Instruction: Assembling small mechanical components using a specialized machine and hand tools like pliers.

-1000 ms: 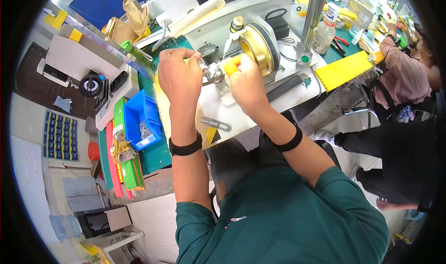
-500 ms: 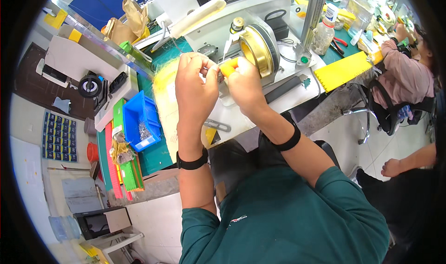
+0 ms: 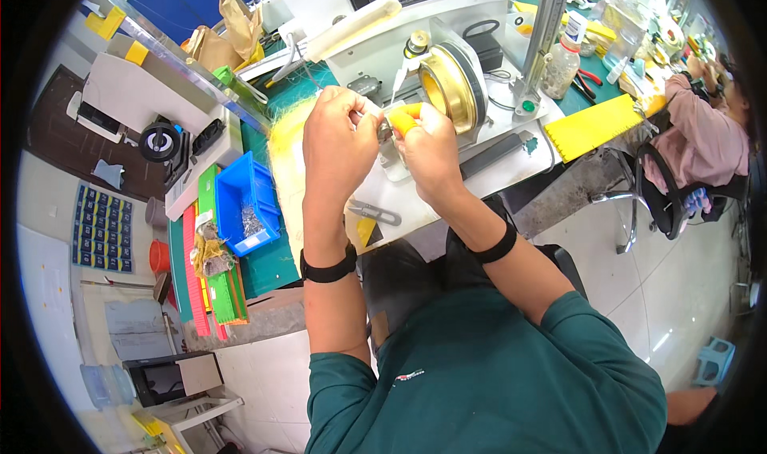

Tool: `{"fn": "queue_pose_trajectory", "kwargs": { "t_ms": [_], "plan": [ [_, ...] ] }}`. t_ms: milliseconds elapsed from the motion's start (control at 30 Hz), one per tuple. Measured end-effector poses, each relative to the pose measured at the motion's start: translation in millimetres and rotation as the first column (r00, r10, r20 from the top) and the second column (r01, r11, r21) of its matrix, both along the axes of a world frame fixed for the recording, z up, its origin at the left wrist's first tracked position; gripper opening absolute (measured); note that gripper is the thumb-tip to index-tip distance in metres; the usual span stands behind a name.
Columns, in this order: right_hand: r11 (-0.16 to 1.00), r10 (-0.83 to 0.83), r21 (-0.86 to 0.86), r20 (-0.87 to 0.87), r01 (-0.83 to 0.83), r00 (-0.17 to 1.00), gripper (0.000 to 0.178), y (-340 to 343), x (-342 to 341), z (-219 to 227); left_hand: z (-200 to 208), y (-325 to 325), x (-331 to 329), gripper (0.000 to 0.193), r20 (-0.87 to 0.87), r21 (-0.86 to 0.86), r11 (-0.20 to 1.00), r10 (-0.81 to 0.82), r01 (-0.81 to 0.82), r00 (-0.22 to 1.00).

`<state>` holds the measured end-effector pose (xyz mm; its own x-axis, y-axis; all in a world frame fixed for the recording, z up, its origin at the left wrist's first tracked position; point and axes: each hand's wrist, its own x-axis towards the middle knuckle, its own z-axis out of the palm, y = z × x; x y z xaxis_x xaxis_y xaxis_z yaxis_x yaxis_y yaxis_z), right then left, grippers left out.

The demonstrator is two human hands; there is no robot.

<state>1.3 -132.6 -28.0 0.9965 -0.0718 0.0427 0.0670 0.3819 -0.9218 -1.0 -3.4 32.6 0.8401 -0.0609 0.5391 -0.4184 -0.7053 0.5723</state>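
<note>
My left hand (image 3: 342, 142) is closed in a pinch in front of the white machine, thumb against fingers. Close beside it, my right hand (image 3: 430, 152) is also closed, with yellow finger covers (image 3: 405, 118) on its fingertips. The fingertips of both hands nearly meet at a small metal part of the machine. Whatever they pinch is too small to make out. Just right of my right hand stands a gold-coloured wheel (image 3: 445, 94) with a dark rim. A pair of grey thread snips (image 3: 374, 213) lies on the bench below my hands.
Left of my hands lie yellow fibres (image 3: 286, 146) on a pale sheet. A blue bin (image 3: 233, 190) with small metal pieces stands farther left, beside green and red strips (image 3: 229, 294). A yellow comb-edged board (image 3: 595, 126) lies right. A co-worker (image 3: 699, 134) sits at far right.
The view has shifted slightly. Both hands stay pinched at nearly the same spot. A person at the lower right has moved mostly out of view, uncovering a blue stool.
</note>
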Motion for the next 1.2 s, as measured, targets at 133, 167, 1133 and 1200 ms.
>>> {"fn": "queue_pose_trajectory", "kwargs": {
  "t_ms": [133,167,1133,1200],
  "plan": [
    [1.0,-0.023,-0.018,0.017,0.023,1.0,0.008,3,4,-2,-2,1,-1,0.011,0.054,0.008,1.0,-0.003,0.002,0.999],
    [0.998,-0.055,-0.027,0.027,0.055,0.998,0.005,4,5,-3,-4,1,-1,0.011,0.078,0.01,1.0,-0.008,0.008,0.997],
    [0.969,-0.158,-0.178,0.091,0.172,0.983,0.003,11,1,2,-81,-4,-24,0.035,-0.485,-0.872,0.294,-0.414,-0.391,0.77],
    [0.969,-0.165,-0.173,0.091,0.179,0.982,0.004,12,-2,4,-87,-1,-24,0.035,-0.499,-0.863,0.317,-0.405,-0.394,0.766]
  ]
}}
